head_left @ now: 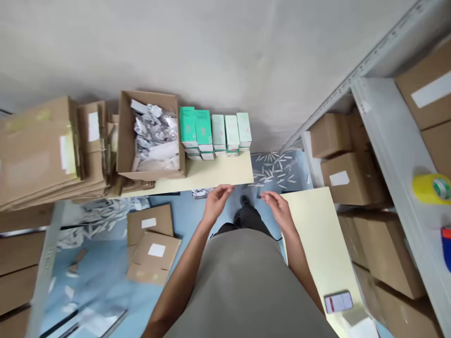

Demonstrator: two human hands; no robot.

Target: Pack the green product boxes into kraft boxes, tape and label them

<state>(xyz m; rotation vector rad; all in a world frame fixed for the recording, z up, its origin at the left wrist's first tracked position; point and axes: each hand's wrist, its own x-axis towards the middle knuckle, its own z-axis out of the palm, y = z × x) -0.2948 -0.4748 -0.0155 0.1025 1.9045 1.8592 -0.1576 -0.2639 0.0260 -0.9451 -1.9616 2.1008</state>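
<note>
My left hand (217, 202) is in front of the cream shelf's edge, thumb and fingertips drawn together in a pinch. Whatever it may hold is too small to make out. Facing it across a gap, my right hand (277, 205) pinches a small dark piece (260, 196), whose kind I cannot tell. Beyond my hands, two green boxes (195, 127) and several pale green boxes (231, 131) stand on the cream shelf (225, 173). To their left sits an open cardboard box (123, 136) filled with crumpled wrappers and white scraps.
Flattened cartons (38, 145) are stacked at the left. On the right, a cream table (313, 234) bears a phone (338, 302). A grey rack (394, 136) holds cardboard boxes and a yellow tape roll (431, 188). White strips (273, 166) and flat cardboard (155, 251) lie on the blue floor.
</note>
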